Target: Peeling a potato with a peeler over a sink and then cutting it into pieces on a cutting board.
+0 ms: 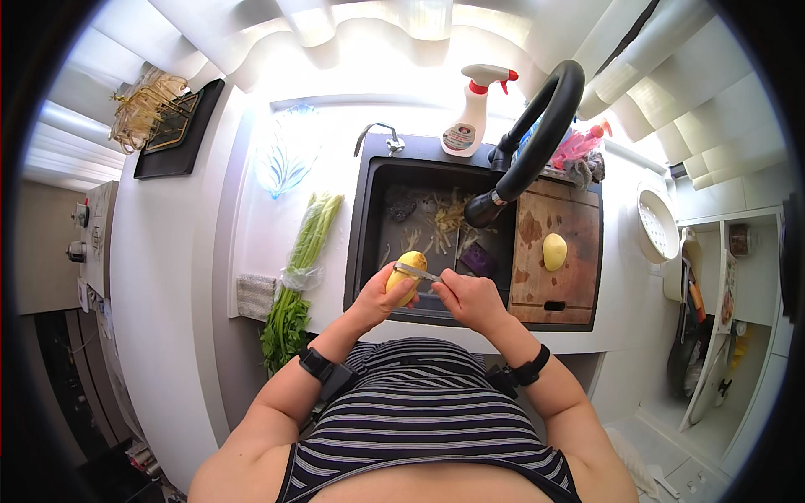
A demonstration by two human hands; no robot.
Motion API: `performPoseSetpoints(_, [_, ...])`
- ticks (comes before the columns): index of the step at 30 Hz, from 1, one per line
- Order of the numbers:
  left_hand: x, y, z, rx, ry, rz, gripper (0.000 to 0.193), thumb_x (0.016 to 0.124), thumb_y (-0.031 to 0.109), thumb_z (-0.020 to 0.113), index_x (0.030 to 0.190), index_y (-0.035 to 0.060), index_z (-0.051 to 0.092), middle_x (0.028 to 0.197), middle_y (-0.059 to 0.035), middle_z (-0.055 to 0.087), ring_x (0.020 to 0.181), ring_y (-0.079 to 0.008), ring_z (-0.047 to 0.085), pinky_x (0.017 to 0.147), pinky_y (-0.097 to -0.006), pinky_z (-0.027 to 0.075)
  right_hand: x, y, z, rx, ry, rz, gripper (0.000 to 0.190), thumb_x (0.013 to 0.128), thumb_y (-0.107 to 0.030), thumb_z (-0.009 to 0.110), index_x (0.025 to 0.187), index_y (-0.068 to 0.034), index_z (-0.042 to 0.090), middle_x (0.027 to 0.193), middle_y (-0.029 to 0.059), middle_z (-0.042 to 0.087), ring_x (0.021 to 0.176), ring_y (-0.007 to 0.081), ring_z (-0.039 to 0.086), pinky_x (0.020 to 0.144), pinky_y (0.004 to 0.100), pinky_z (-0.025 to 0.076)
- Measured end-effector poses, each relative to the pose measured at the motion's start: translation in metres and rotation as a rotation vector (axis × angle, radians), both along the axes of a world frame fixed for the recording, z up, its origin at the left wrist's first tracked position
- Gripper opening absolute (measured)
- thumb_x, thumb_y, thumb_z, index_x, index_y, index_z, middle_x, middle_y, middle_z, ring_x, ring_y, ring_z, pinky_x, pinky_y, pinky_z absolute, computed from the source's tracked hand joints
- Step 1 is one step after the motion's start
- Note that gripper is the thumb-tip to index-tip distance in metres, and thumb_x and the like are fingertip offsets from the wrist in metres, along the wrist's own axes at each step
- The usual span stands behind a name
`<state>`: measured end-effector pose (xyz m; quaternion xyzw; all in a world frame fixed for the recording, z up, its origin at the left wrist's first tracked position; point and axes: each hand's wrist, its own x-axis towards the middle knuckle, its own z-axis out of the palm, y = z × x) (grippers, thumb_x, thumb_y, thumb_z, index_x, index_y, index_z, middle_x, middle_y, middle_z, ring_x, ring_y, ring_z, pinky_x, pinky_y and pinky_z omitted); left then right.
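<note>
My left hand point(380, 294) grips a potato point(410, 290) over the near edge of the black sink point(371, 251). Most of the potato is bare yellow flesh, with a brownish patch of skin at its far end. In my right hand point(466, 300) is a metal peeler point(417, 271), its blade lying across the upper part of the potato. Peelings point(449, 217) are scattered on the sink floor below. A purple sponge point(478, 259) and a dark scouring pad point(400, 209) also lie in the sink. Another peeled potato point(554, 252) rests on the wooden cutting board point(531, 292) to the right.
A black faucet point(547, 138) arches over the sink's right side. Behind the sink stands a white spray bottle point(466, 122) near a small metal tap point(394, 143). Bagged celery point(308, 245) and a clear glass dish point(286, 154) lie left. A white colander point(658, 223) is at the right.
</note>
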<state>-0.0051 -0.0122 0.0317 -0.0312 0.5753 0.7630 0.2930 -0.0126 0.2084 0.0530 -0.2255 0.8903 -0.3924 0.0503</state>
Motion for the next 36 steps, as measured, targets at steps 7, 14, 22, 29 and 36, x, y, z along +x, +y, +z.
performPoseSetpoints(7, [-0.001,-0.005,-0.005,-0.071,0.05,-0.035,0.036,0.1,0.03,0.057,0.123,0.0038,0.049,0.093,-0.006,0.061,0.083,-0.0128,0.06,0.074,-0.0278,0.051,0.0,0.003,-0.009,0.032,-0.048,-0.075,0.028,0.098,-0.028,0.057,0.081,-0.007,0.048,0.058,0.0129,0.054,0.058,0.0354,0.06,0.048,0.0435,0.044])
performPoseSetpoints(14, [0.005,-0.006,0.002,0.049,0.109,-0.116,0.049,0.098,0.041,0.058,0.128,0.0034,0.046,0.096,-0.0071,0.061,0.087,-0.0153,0.062,0.079,-0.029,0.051,-0.007,0.027,-0.052,0.197,-0.352,-0.246,0.034,0.1,-0.035,0.051,0.086,-0.005,0.058,0.069,0.0204,0.062,0.068,0.0421,0.063,0.059,0.0495,0.048])
performPoseSetpoints(22, [-0.001,0.0,-0.001,0.084,-0.048,0.007,0.048,0.102,0.041,0.048,0.129,0.0025,0.04,0.106,-0.0118,0.059,0.091,-0.0214,0.068,0.08,-0.0322,0.057,0.001,0.003,-0.01,-0.052,-0.197,-0.087,0.03,0.1,-0.03,0.053,0.085,-0.005,0.051,0.064,0.0155,0.058,0.061,0.037,0.061,0.052,0.0414,0.045])
performPoseSetpoints(29, [-0.002,0.004,-0.004,0.061,-0.041,-0.049,0.046,0.103,0.043,0.046,0.125,0.0029,0.041,0.107,-0.0127,0.058,0.088,-0.0219,0.068,0.08,-0.0324,0.057,0.002,-0.003,-0.01,0.069,-0.134,-0.1,0.028,0.099,-0.031,0.055,0.084,-0.008,0.05,0.06,0.0163,0.055,0.059,0.0396,0.06,0.05,0.0473,0.045])
performPoseSetpoints(36, [0.005,-0.001,-0.01,0.081,-0.037,-0.053,0.05,0.1,0.045,0.051,0.126,0.0037,0.041,0.107,-0.0119,0.058,0.09,-0.0217,0.068,0.081,-0.0326,0.056,-0.006,0.007,-0.027,0.086,-0.198,-0.069,0.031,0.099,-0.034,0.053,0.083,-0.008,0.053,0.063,0.0176,0.059,0.062,0.0408,0.061,0.053,0.0493,0.046])
